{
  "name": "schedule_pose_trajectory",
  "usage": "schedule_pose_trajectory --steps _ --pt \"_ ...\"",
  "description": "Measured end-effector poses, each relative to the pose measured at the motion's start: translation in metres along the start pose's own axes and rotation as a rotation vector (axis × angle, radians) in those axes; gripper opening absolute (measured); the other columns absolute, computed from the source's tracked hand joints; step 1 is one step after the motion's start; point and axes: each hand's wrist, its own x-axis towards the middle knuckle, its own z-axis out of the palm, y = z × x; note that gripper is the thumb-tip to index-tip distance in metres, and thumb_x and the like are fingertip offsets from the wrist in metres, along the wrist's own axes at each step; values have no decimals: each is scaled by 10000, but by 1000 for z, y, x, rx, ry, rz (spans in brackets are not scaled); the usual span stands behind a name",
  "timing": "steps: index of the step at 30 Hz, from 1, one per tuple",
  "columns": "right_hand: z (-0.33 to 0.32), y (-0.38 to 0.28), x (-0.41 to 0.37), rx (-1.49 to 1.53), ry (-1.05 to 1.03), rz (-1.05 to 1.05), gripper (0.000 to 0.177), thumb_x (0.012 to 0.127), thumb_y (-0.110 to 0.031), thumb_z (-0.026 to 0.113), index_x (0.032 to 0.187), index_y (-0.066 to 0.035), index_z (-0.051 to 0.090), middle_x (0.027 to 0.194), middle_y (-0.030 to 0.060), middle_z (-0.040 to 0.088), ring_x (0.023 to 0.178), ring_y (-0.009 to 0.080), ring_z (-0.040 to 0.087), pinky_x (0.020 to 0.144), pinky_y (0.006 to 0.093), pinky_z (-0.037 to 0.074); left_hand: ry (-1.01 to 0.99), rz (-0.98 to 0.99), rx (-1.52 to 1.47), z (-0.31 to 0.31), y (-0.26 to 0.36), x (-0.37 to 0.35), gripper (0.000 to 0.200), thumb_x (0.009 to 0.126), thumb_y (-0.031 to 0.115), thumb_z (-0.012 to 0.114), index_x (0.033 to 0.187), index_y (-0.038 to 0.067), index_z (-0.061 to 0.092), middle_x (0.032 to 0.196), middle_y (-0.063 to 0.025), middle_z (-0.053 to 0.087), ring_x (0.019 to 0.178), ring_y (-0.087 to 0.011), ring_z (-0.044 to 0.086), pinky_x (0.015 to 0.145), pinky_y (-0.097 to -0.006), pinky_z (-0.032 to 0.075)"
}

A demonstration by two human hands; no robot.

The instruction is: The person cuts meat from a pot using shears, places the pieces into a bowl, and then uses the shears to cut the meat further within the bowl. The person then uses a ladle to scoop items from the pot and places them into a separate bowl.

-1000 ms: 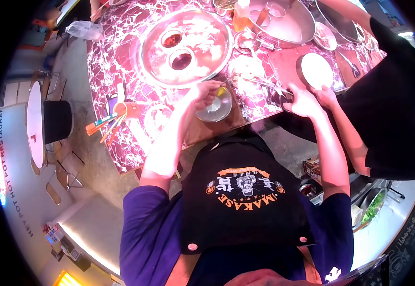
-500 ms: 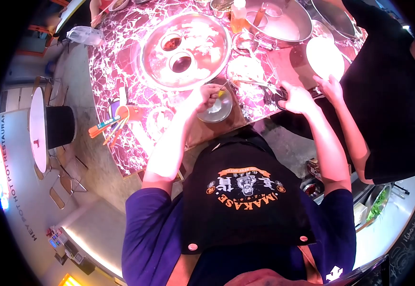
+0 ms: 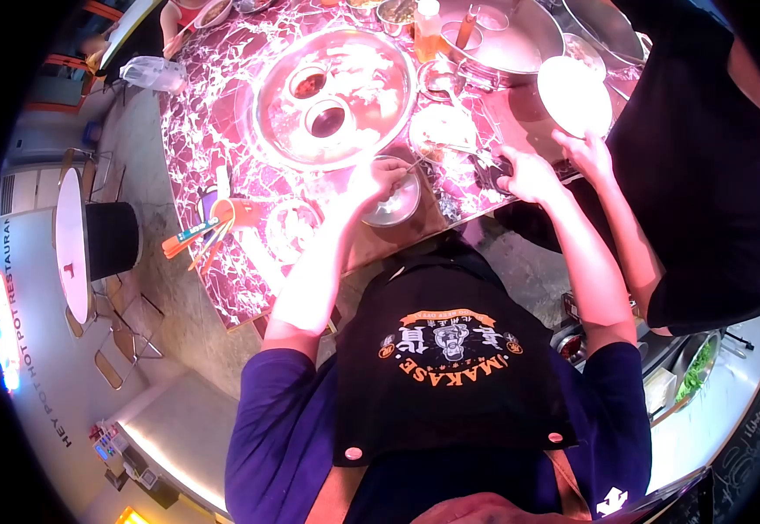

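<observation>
My left hand [image 3: 383, 178] is closed above a metal bowl [image 3: 395, 210], pinching something thin that I cannot make out in the glare. To the right, my right hand [image 3: 528, 176] is closed around the dark handles of what look like scissors [image 3: 490, 162]. Their blades point left, toward the pinched fingers, just beyond a white plate [image 3: 441, 129] holding pale food washed out by the light. The bowl rests on a brown board [image 3: 432, 212] at the table's near edge.
A large steel tray [image 3: 266, 131] holds two sauce bowls. Behind are a bottle [image 3: 428, 31] and a big pot [image 3: 519, 52]. At right, a co-worker's hand [image 3: 586, 155] holds a white oval plate [image 3: 574, 96]. An orange cup [image 3: 238, 212] of utensils stands left.
My right hand and the scissors have shifted slightly left. My left hand stays over the bowl, now turned more palm-down. The co-worker's plate has moved a little left and up.
</observation>
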Motion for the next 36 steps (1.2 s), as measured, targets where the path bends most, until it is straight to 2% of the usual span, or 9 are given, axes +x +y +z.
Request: schedule_pose_trajectory --steps 5,7,11,15,19,24,28,32,36 --pt "12 18 -20 -38 43 -77 515 815 -111 726 1310 -108 583 1112 194 698 1060 349 667 913 454 512 2 -45 -204 -1 -14 3 231 1020 166 547 1139 34 696 686 35 508 503 -39 386 443 -200 290" --pt "2 7 -39 38 21 59 505 806 -116 713 1294 -108 582 1072 194 702 1051 356 666 911 454 514 -20 -70 -303 1 -14 3 231 1031 169 537 1142 33 687 685 35 494 491 -40 374 433 -198 281" --pt "17 -8 -41 107 75 102 645 777 -313 721 1360 -125 518 1253 211 635 1185 353 616 992 441 492 -90 -80 -416 12 -12 -4 261 1063 151 468 1228 1 604 708 50 432 525 -37 356 431 -178 279" --pt "49 -10 -25 122 184 102 663 787 -349 733 1370 -126 510 1295 202 614 1224 343 592 1012 440 481 -127 -124 -567 28 -14 -8 233 1065 164 492 1210 27 613 665 42 449 471 -41 357 406 -192 272" --pt "58 -5 -23 168 180 79 590 813 -245 738 1359 -149 537 1289 179 627 1210 339 598 1008 446 484 -123 -162 -551 39 -6 -20 251 1076 175 461 1224 19 591 665 47 421 484 -44 352 412 -188 260" --pt "47 0 -38 165 120 91 462 848 -91 670 1300 -122 582 1100 198 698 1064 385 660 898 478 505 -95 -165 -535 38 -7 -21 258 1084 175 436 1228 20 582 664 51 400 487 -46 328 422 -193 258" --pt "43 4 -55 191 165 37 466 848 -72 661 1304 -111 573 1144 201 685 1090 385 647 918 477 500 -105 -147 -597 35 -5 -20 260 1086 179 428 1245 25 563 664 53 380 497 -45 309 434 -194 253" --pt "43 -8 -61 104 150 152 663 785 -332 747 1368 -129 506 1296 173 611 1226 330 588 1025 424 476 -151 -166 -700 35 -4 -19 256 1087 186 424 1245 32 554 664 58 366 505 -44 310 438 -191 248" --pt "62 -14 -41 100 275 99 637 788 -249 737 1367 -114 509 1273 189 622 1191 342 608 995 435 492 -206 -173 -759 40 -10 -15 243 1087 201 426 1222 47 556 664 66 369 507 -39 306 439 -190 246"
